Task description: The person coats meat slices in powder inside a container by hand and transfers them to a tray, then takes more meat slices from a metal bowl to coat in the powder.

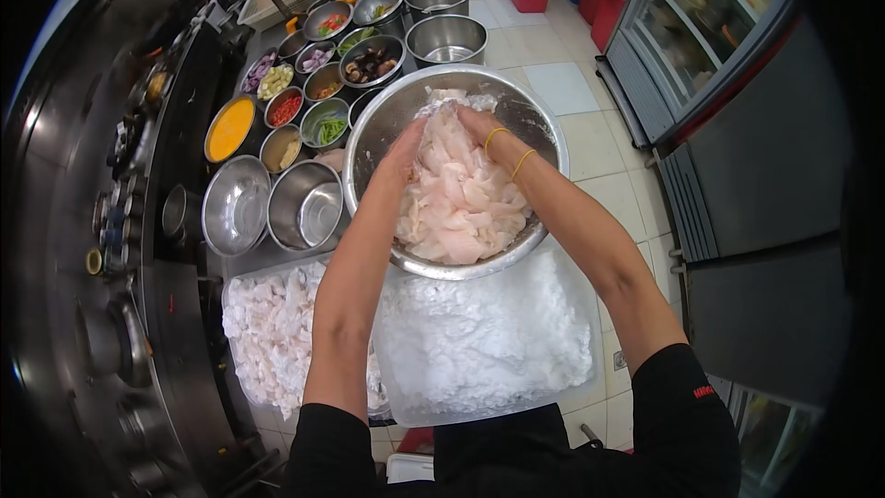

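Observation:
Both of my hands are inside a large steel mixing bowl (553,143). Pale pink raw meat slices (461,194) fill its near part; I cannot tell whether they are chicken or fish. My left hand (403,155) presses on the slices from the left, its fingertips partly hidden. From the right, my right hand (479,129), with yellow bands at the wrist, curls into the slices at the far side. Between them the hands gather a heap of slices. White powder clings to the far inside of the bowl. Just below it stands a tub of white powder (489,341).
A tray of white-coated pieces (272,337) lies at the lower left. An empty steel bowl (235,206) and a steel pot (305,205) stand left of the mixing bowl. Several containers of cut vegetables and a yellow liquid (230,129) sit beyond. A glass-door fridge (705,9) is at right.

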